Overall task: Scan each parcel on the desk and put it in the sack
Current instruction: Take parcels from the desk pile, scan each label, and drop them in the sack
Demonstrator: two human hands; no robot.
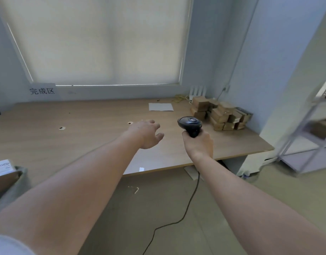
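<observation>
Scanner up, parcels stacked at desk's far right.
R hand grips scanner; L hand loose, empty, over desk; parcels untouched.

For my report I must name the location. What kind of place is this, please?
Probably a small parcel-handling or mailroom workstation. The right hand holds a barcode scanner, small cardboard parcels are stacked on the desk, and metal shelving stands at the right.

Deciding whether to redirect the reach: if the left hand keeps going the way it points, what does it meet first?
Probably the stack of parcels at the desk's far right; the left hand is open and aimed that way. Depth is unclear.
</observation>
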